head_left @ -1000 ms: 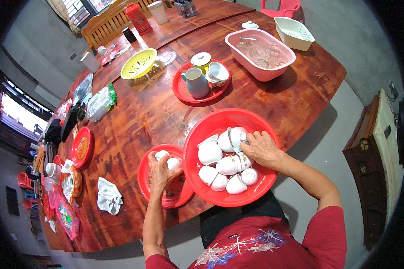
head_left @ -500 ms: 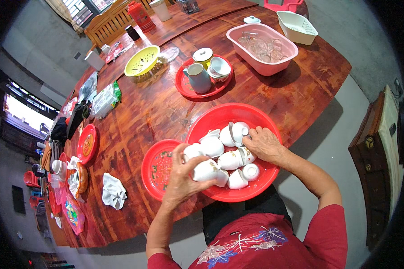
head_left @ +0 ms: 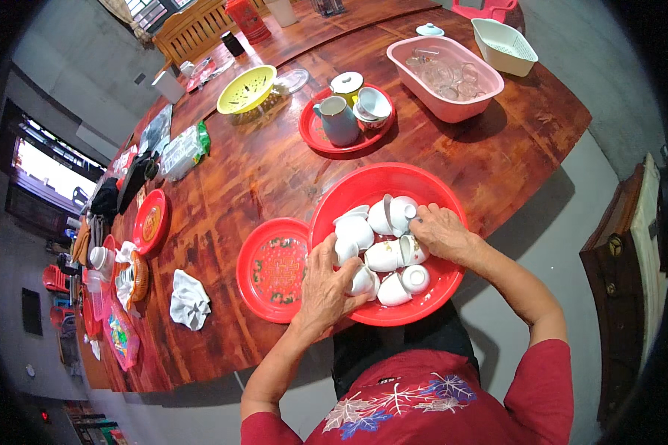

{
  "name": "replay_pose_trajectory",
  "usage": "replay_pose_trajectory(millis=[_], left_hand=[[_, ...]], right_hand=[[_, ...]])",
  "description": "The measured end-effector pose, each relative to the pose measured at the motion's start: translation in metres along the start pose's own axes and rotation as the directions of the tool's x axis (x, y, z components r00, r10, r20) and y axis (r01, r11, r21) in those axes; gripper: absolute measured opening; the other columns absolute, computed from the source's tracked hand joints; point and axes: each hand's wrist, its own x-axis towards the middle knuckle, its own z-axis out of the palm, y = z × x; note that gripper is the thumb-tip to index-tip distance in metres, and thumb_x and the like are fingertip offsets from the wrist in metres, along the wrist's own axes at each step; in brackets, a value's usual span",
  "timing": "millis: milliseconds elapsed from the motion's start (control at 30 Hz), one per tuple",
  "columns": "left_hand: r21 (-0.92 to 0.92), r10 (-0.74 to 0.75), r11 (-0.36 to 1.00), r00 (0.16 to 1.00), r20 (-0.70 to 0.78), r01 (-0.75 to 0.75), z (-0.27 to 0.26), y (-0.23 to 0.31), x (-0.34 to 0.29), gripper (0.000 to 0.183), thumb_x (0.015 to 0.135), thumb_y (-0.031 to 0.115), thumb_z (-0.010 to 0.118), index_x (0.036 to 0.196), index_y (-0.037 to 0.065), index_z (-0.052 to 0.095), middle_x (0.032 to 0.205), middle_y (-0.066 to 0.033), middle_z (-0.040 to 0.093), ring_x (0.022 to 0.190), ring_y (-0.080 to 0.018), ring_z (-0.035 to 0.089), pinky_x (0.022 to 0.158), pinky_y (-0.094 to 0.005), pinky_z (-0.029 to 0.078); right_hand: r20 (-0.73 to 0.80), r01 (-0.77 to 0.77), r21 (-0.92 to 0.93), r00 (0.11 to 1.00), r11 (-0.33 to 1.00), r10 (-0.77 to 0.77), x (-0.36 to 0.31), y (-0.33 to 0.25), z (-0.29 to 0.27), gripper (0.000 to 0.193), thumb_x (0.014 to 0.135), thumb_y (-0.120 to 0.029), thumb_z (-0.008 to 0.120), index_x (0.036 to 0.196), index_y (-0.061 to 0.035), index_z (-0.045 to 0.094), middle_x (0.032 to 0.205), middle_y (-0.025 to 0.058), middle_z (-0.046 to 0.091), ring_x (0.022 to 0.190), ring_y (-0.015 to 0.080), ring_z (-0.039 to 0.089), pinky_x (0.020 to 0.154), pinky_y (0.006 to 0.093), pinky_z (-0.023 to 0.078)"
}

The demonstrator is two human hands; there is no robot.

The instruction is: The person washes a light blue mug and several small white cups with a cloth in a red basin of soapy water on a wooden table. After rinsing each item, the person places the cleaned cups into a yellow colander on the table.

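Observation:
Several white cups point(head_left: 383, 256), some with gold-coloured decoration, lie on their sides or upside down in a large red basin point(head_left: 334, 185) before me. At the basin's near left, my left hand point(head_left: 325, 288) curves its thumb and fingers around a white cup point(head_left: 363, 282). Its fingers partly cover another cup behind. On the right, my right hand point(head_left: 444, 233) reaches over the rim with curled fingers against an upturned white cup point(head_left: 404, 209); the fingertips' contact is partly hidden. A red patterned tray point(head_left: 274, 268) sits just left of the basin.
Beyond the basin, a red tray point(head_left: 313, 136) bears a grey-blue jug point(head_left: 338, 122) and stacked bowls. A pink tub point(head_left: 453, 110) of clear glassware stands far right. Left are a yellow colander point(head_left: 246, 89), a white cloth point(head_left: 189, 300) and plastic packaging point(head_left: 182, 156).
My left hand has moved right, and the cup in it now sits lower among the others. My right hand stays by the same cups. The whole view has shifted slightly.

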Motion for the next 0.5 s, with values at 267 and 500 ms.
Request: replay_pose_trajectory(millis=[267,500], left_hand=[[0.042,-0.015,0.999,0.991,-0.136,0.021,-0.005,0.021,0.016,0.057,0.056,0.033,0.081,0.103,0.009,0.060,0.123,-0.0234,0.042,0.115,-0.0399,0.040,0.097,-0.0498,0.035],[0.121,0.075,0.990,0.996,-0.047,-0.068,0.036,0.054,0.053,0.032,0.061,0.032,0.075,0.078,0.007,0.068,0.102,-0.0117,0.052,0.100,-0.0293,0.045,0.083,-0.0427,0.037]], right_hand=[[-0.119,-0.053,-0.238,0.993,0.970,0.025,0.002,-0.011,-0.007,0.011,0.073,-0.018,0.058,0.073,-0.0079,0.062,0.076,0.0095,0.059,0.077,0.0228,0.055,0.066,0.0363,0.039],[0.095,0.109,-0.214,0.991,0.971,-0.090,-0.006,0.002,-0.012,0.017,0.077,-0.020,0.056,0.073,-0.0100,0.070,0.077,0.0085,0.066,0.083,0.0226,0.059,0.074,0.0373,0.037]])
